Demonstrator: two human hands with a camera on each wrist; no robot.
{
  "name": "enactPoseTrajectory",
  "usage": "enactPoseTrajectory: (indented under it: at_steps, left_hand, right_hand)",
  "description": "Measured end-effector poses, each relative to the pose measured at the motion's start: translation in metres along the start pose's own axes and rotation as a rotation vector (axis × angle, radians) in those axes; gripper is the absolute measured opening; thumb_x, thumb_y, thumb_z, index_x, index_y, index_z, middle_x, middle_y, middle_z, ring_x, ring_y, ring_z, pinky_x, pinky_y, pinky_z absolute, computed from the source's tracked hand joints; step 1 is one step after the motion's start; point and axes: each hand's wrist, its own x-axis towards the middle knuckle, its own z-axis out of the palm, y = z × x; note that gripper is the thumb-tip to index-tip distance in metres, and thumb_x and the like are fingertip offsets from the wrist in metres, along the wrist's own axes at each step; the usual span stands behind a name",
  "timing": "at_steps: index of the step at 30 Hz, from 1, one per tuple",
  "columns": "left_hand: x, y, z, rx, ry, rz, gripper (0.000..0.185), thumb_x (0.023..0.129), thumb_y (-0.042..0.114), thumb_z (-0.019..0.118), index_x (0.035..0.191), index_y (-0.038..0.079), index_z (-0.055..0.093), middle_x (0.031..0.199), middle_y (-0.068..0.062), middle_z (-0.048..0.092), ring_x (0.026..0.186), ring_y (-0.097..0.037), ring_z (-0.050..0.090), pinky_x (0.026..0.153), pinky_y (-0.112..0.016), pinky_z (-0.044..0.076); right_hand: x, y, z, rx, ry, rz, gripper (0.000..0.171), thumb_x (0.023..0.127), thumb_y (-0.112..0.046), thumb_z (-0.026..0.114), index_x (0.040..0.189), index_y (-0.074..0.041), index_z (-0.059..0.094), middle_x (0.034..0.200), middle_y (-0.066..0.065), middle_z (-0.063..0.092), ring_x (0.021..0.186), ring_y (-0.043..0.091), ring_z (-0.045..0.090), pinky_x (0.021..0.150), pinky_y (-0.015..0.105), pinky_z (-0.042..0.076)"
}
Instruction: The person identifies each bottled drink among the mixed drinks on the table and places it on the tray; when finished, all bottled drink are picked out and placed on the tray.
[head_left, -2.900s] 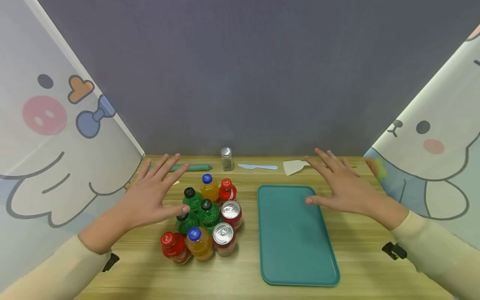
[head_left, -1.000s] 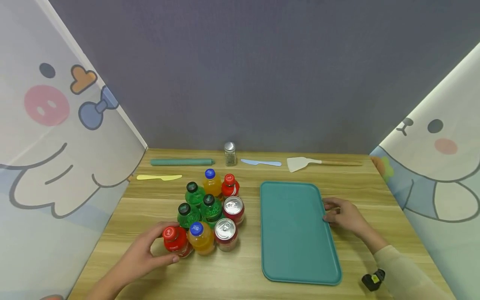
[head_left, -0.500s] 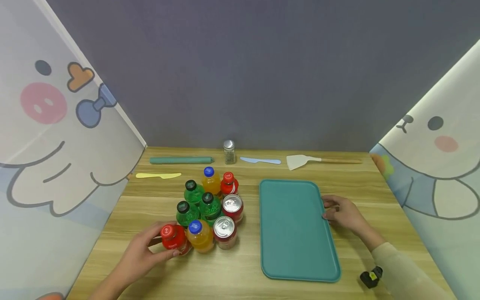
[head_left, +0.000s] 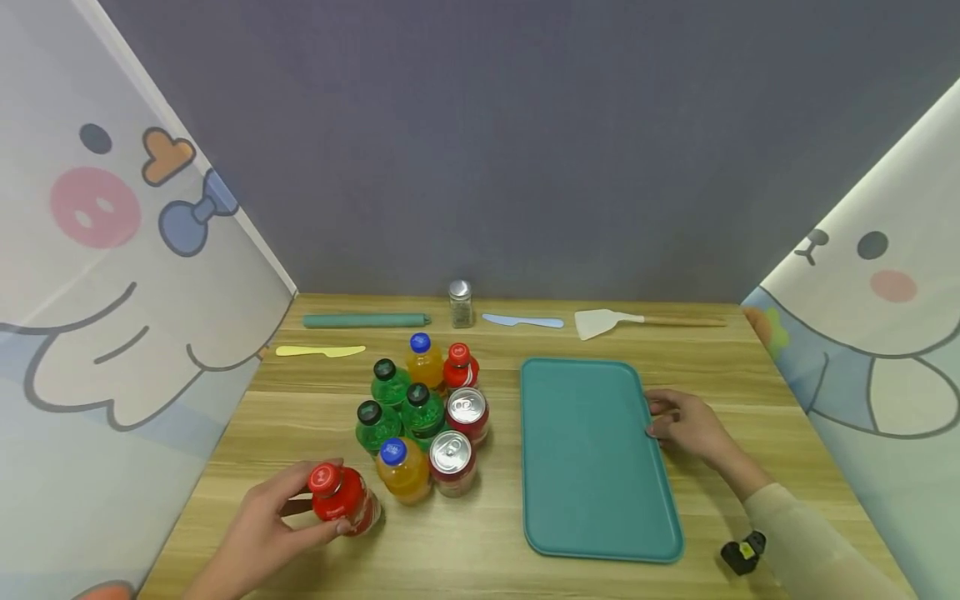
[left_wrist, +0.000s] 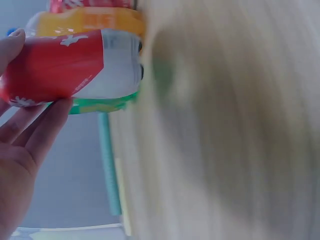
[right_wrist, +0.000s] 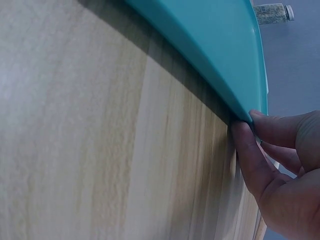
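Note:
My left hand (head_left: pixel 262 518) grips a red-capped bottle (head_left: pixel 347 503) with a red label, thumb on the near side and fingers behind. It stands apart from the group, at its front left. In the left wrist view the red bottle (left_wrist: pixel 60 65) shows its pale bottom over the wooden table. My right hand (head_left: pixel 692 427) is at the right rim of a teal tray (head_left: pixel 592 467). The right wrist view shows thumb and finger pinching the tray's rim (right_wrist: pixel 242 112). Nothing lies on the tray.
Green bottles (head_left: pixel 378 427), an orange-drink bottle (head_left: pixel 405 477) and cans (head_left: pixel 452 467) stand packed left of the tray. Along the back lie a green rolling-pin-like rod (head_left: pixel 367 320), a yellow knife (head_left: pixel 318 351), a blue knife (head_left: pixel 522 321) and a spatula (head_left: pixel 600 322), with a shaker (head_left: pixel 461 307) upright.
Both hands have come down from above the table. The left hand has taken hold of the red bottle and drawn it left and nearer, away from the group. The right hand stays at the tray rim.

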Motion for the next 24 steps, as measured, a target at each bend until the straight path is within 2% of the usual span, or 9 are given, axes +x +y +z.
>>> enactPoseTrajectory:
  at_steps: [2,5,8,11,15,18,22,24]
  left_hand:
    - [-0.001,0.008,-0.004,0.017,-0.024,0.004,0.066,0.072,0.024,0.095,0.13,0.023,0.065,0.116,0.009,0.071,0.1,-0.001,0.069,0.068,-0.024,0.062]
    - [-0.002,0.025,-0.01,0.025,-0.101,-0.001,0.06,0.076,0.03,0.093,0.129,0.026,0.065,0.116,0.012,0.07,0.098,-0.002,0.069,0.068,-0.023,0.061]
    - [0.0,0.044,-0.014,-0.004,-0.173,0.024,0.057,0.079,0.034,0.09,0.13,0.027,0.064,0.117,0.012,0.07,0.098,-0.004,0.069,0.07,-0.025,0.062]
    - [0.009,0.063,-0.014,-0.029,-0.216,0.071,0.057,0.082,0.035,0.088,0.132,0.027,0.063,0.119,0.012,0.07,0.099,-0.006,0.07,0.072,-0.026,0.062]
    - [0.025,0.084,-0.01,-0.055,-0.24,0.087,0.054,0.083,0.036,0.087,0.131,0.031,0.063,0.12,0.013,0.07,0.1,-0.007,0.07,0.072,-0.026,0.062]
    - [0.04,0.099,-0.007,-0.072,-0.232,0.096,0.053,0.082,0.037,0.088,0.129,0.034,0.065,0.119,0.014,0.07,0.098,-0.006,0.07,0.07,-0.025,0.062]
    - [0.065,0.119,0.001,-0.1,-0.207,0.173,0.052,0.081,0.034,0.089,0.127,0.031,0.066,0.117,0.013,0.07,0.097,-0.008,0.07,0.07,-0.027,0.063]
    - [0.078,0.128,0.007,-0.123,-0.211,0.176,0.05,0.081,0.035,0.089,0.125,0.032,0.066,0.114,0.013,0.07,0.095,-0.008,0.071,0.071,-0.027,0.063]
  right_hand:
    - [0.001,0.003,0.0,0.003,0.001,0.001,0.063,0.091,-0.003,0.074,0.145,0.012,0.046,0.125,0.031,0.059,0.093,0.024,0.068,0.067,0.033,0.062]
    - [0.001,0.004,0.001,0.008,-0.004,0.001,0.063,0.091,-0.003,0.074,0.145,0.011,0.046,0.125,0.031,0.059,0.093,0.023,0.068,0.068,0.033,0.062]
    - [0.001,0.004,0.0,0.009,-0.003,0.003,0.063,0.091,-0.004,0.074,0.145,0.011,0.046,0.125,0.03,0.059,0.094,0.023,0.069,0.068,0.033,0.062]
    - [-0.001,0.002,-0.001,0.001,0.002,0.001,0.063,0.091,-0.004,0.075,0.145,0.011,0.047,0.125,0.031,0.059,0.096,0.026,0.069,0.068,0.033,0.062]
    - [-0.003,0.0,-0.001,-0.018,0.01,-0.003,0.062,0.091,-0.003,0.074,0.145,0.011,0.047,0.125,0.032,0.06,0.097,0.028,0.069,0.068,0.033,0.062]
    - [-0.003,-0.002,0.0,-0.023,0.017,-0.001,0.061,0.09,-0.002,0.074,0.144,0.011,0.048,0.124,0.031,0.061,0.098,0.03,0.069,0.068,0.033,0.062]
    - [-0.002,-0.004,0.001,-0.025,0.017,-0.013,0.06,0.09,0.001,0.073,0.143,0.013,0.048,0.122,0.032,0.061,0.099,0.031,0.068,0.067,0.033,0.062]
    - [-0.002,-0.004,0.001,-0.025,0.018,-0.02,0.06,0.089,0.001,0.073,0.142,0.013,0.048,0.122,0.032,0.061,0.098,0.031,0.068,0.067,0.034,0.062]
